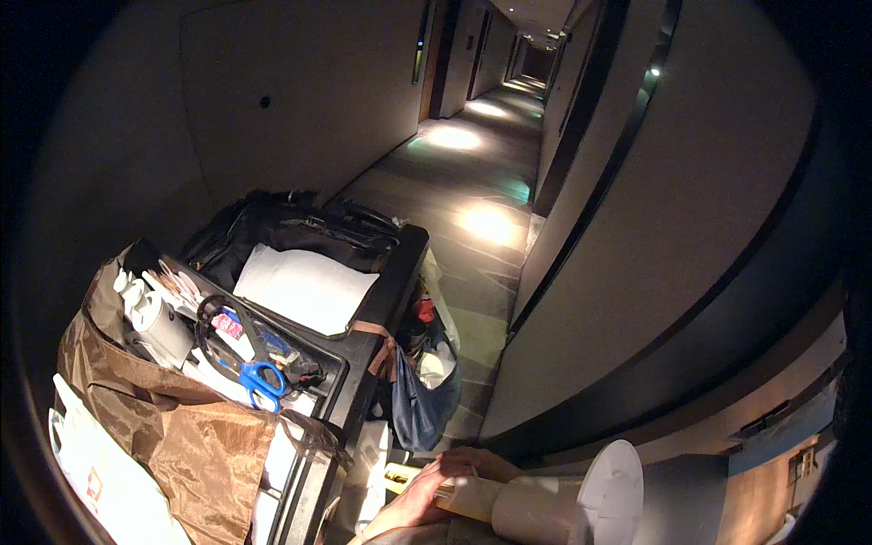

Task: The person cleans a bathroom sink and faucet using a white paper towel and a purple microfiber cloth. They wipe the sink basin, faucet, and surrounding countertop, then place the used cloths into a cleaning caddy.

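Observation:
My left hand (412,497) reaches in from the bottom with its fingers bent over towards my right hand (487,463). The two hands overlap, and the right is mostly in shadow. Against the left hand lies a yellow item (400,478). Beside the hands extends a beige tubular thing (535,511) with a white disc-shaped end (616,487). What the fingers close around is hidden. Just ahead stands a black housekeeping cart (402,272). Blue-handled scissors (262,385), white bottles (160,323) and small toiletries sit in its top tray.
A white cloth or paper (306,283) lies on the cart. A brown fabric bag (204,449) and a white plastic bag (109,470) hang at its near left. A dark blue bag (422,402) hangs on its right. The carpeted corridor (443,174) runs ahead between walls, with a curved wall (681,238) on the right.

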A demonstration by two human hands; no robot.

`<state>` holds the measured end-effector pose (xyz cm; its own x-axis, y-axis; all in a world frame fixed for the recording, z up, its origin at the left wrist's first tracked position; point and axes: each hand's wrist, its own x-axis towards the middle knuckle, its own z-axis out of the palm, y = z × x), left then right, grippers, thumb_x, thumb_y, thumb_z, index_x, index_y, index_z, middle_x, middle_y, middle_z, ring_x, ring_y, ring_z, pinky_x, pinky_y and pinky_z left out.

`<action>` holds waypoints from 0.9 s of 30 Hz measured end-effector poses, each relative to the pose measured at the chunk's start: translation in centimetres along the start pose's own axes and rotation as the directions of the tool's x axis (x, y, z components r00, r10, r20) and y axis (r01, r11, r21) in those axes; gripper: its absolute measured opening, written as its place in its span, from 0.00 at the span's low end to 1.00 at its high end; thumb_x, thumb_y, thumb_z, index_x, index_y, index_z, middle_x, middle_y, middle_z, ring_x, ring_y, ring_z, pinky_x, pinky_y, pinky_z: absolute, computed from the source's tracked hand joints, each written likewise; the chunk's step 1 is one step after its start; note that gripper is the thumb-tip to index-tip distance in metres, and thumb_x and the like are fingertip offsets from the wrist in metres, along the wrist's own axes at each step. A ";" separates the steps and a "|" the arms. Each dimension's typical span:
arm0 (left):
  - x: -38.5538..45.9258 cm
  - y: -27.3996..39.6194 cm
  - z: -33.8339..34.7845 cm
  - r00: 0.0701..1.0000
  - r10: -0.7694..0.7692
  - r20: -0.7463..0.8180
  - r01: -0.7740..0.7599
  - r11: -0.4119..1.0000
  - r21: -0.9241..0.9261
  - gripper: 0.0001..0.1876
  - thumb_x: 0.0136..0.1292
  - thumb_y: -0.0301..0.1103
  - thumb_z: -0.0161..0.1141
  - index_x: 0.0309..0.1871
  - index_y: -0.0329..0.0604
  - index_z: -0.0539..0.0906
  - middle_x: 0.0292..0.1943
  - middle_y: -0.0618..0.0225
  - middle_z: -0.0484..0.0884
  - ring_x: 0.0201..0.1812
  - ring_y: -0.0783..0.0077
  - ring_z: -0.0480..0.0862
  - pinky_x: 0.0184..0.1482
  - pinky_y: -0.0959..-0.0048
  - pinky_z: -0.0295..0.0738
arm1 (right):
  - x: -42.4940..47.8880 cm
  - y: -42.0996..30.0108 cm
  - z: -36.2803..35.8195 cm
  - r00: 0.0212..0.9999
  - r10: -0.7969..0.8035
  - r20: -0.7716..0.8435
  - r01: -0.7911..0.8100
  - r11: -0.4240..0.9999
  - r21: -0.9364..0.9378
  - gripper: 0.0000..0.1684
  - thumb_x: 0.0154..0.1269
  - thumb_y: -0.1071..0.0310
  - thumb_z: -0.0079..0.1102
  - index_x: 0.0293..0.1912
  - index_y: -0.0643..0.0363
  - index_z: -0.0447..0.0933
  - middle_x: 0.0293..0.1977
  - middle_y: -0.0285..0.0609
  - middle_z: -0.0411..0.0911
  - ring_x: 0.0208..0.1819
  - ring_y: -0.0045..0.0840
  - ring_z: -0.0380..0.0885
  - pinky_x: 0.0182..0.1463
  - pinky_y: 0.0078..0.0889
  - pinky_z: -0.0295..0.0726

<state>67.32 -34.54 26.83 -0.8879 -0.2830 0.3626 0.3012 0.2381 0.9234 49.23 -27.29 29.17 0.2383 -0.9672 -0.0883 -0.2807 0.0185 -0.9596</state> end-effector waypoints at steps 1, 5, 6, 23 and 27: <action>0.2 -0.1 0.0 1.000 0.007 0.004 -0.007 1.000 0.003 0.34 0.40 0.26 0.72 0.56 0.38 0.75 0.57 0.56 0.76 0.61 0.52 0.74 0.64 0.61 0.67 | 0.0 0.0 -0.1 1.000 0.001 0.004 -0.001 1.000 -0.001 0.20 0.68 0.62 0.60 0.55 0.62 0.76 0.51 0.45 0.78 0.51 0.31 0.77 0.57 0.34 0.74; 0.9 -0.4 -0.2 0.999 0.036 0.006 -0.036 0.999 0.007 0.34 0.39 0.26 0.72 0.56 0.39 0.76 0.57 0.56 0.76 0.61 0.52 0.74 0.64 0.60 0.67 | 0.5 -0.3 -0.4 1.000 -0.011 0.003 0.011 1.000 -0.001 0.19 0.68 0.63 0.60 0.55 0.62 0.76 0.51 0.44 0.79 0.50 0.30 0.78 0.56 0.33 0.75; 1.1 -0.5 -0.2 0.999 0.043 0.007 -0.043 0.999 0.006 0.34 0.39 0.26 0.73 0.56 0.39 0.76 0.57 0.56 0.76 0.61 0.52 0.74 0.64 0.60 0.67 | 0.2 -0.2 -0.5 1.000 -0.001 0.002 0.001 1.000 0.000 0.19 0.68 0.63 0.60 0.55 0.62 0.76 0.50 0.44 0.79 0.50 0.30 0.78 0.56 0.33 0.75; 1.1 -1.2 -1.3 1.000 -0.028 0.005 0.028 1.000 0.011 0.28 0.47 0.27 0.71 0.54 0.36 0.76 0.58 0.56 0.77 0.60 0.55 0.75 0.62 0.63 0.68 | -8.3 -2.5 -11.2 0.441 0.093 -0.893 -0.297 0.954 -0.047 0.14 0.68 0.68 0.60 0.52 0.61 0.79 0.46 0.42 0.82 0.47 0.27 0.80 0.55 0.32 0.78; 1.1 -0.8 -1.6 0.995 -0.098 -0.020 0.098 0.995 -0.005 0.29 0.46 0.26 0.73 0.54 0.37 0.76 0.58 0.56 0.77 0.61 0.57 0.75 0.62 0.65 0.69 | -8.0 -16.8 -10.2 -0.013 -0.748 -0.664 0.060 0.662 -0.747 0.08 0.72 0.68 0.53 0.46 0.58 0.78 0.42 0.38 0.79 0.45 0.23 0.79 0.56 0.28 0.78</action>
<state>66.62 -36.51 26.71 -0.9063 -0.3232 0.2725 0.2143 0.2044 0.9551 42.56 -22.45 48.70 -0.4102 -0.1691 0.8962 -0.8661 -0.2356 -0.4409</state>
